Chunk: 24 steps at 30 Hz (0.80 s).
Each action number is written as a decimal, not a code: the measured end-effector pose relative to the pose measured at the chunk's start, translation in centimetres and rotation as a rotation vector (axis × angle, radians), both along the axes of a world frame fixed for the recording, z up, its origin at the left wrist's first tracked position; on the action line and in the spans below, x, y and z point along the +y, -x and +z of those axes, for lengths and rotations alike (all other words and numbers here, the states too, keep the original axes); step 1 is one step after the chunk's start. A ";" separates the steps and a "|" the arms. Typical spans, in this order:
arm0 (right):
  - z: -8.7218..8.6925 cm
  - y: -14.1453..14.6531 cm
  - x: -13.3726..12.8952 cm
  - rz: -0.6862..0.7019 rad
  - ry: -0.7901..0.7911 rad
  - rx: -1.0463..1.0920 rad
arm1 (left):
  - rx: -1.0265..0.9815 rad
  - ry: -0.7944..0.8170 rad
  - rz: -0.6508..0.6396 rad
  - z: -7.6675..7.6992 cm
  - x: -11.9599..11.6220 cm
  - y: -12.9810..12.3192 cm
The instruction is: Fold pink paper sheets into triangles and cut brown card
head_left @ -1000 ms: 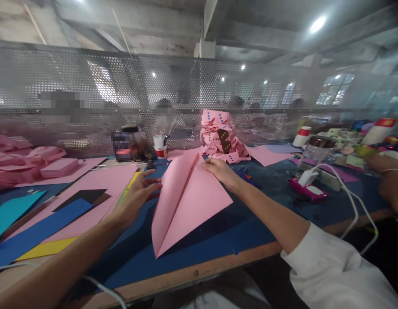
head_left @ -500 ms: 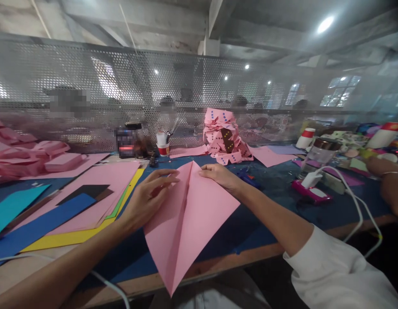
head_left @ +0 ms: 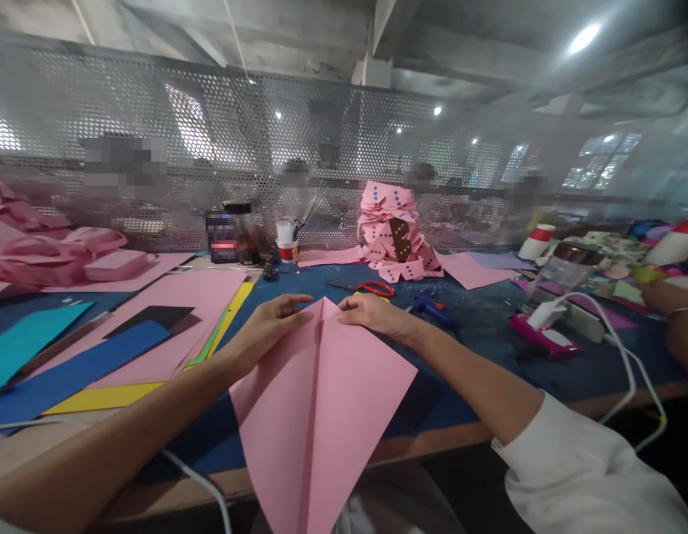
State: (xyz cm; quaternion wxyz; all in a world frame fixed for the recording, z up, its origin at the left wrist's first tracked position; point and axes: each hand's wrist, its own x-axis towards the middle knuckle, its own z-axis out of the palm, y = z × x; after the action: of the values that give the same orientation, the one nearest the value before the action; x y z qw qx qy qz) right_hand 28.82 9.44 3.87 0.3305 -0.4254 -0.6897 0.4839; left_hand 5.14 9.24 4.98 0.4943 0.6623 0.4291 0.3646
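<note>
A pink paper sheet (head_left: 344, 400), creased down its middle, spreads between my hands with its far corner pointing away from me. My left hand (head_left: 271, 326) pinches its left edge near that corner, thumb on top. On the other edge my right hand (head_left: 374, 315) grips the paper the same way, its fingertips close to the tip. The sheet's near end hangs over the table's front edge and runs out of the picture. Just beyond my right hand lie red-handled scissors (head_left: 374, 289) and a blue glue gun (head_left: 433, 308).
Stacked coloured sheets (head_left: 210, 297) lie left, with a blue strip (head_left: 93, 371) on top. Folded pink pieces (head_left: 397, 230) pile up against the mesh screen (head_left: 322, 133). At right are a pink power strip (head_left: 544, 337), a clear jar (head_left: 566, 271) and another person's arm (head_left: 683, 319).
The paper has come nearer to me and lower, its crease now opened wider. My left hand has shifted to the pinch near the tip. The scissors have come into view.
</note>
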 end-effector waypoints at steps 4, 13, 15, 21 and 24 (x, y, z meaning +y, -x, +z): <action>-0.5 0.0 0.2 0.039 -0.041 0.008 | 0.030 0.123 -0.027 -0.5 1.7 -0.6; -0.9 -0.4 0.9 -0.090 -0.120 -0.103 | 0.044 0.056 -0.019 -0.6 2.5 -1.9; -0.8 -0.2 0.9 -0.144 -0.102 -0.061 | 0.059 0.030 -0.030 -0.3 2.2 -2.2; -0.3 -0.2 0.9 -0.242 -0.054 0.103 | 0.077 -0.012 -0.077 0.9 1.4 -3.2; -0.2 -0.3 0.9 -0.258 -0.088 0.115 | 0.105 -0.051 -0.073 1.3 1.4 -3.7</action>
State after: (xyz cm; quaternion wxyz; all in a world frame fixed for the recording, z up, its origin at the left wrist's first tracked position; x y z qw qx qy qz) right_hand 29.11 10.36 3.68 0.4473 -0.4670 -0.6299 0.4301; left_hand 8.88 10.63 6.31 0.4669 0.7080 0.4207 0.3221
